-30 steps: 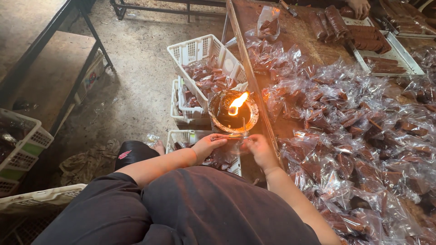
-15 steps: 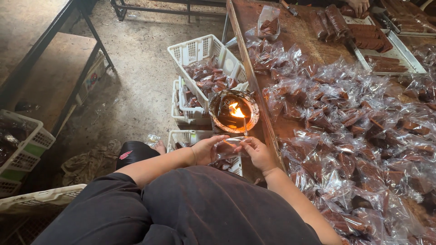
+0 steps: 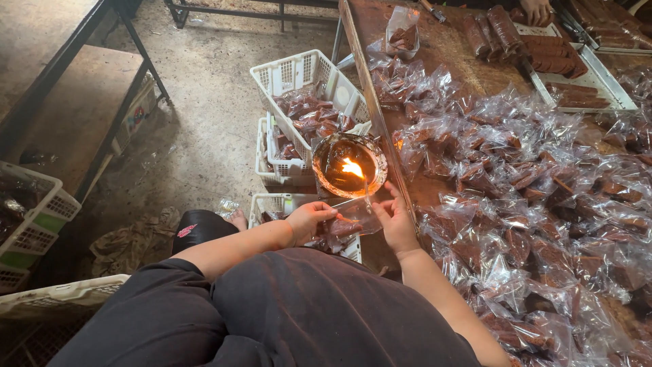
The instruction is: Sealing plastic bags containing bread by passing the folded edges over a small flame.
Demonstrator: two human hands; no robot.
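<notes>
Below flame bowl (image 3: pixel 350 165), clear packet (image 3: pixel 354 217) lying crosswise, pinched between left hand (image 3: pixel 307 220), right hand (image 3: pixel 395 221)

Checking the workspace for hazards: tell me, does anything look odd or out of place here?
An open flame burns in a bowl beside heaps of clear plastic bags. The left hand and right hand hold a bag just below it.

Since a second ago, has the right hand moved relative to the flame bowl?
Yes. The right hand has pulled slightly back from the flame bowl, toward the body, holding the clear packet.
</notes>
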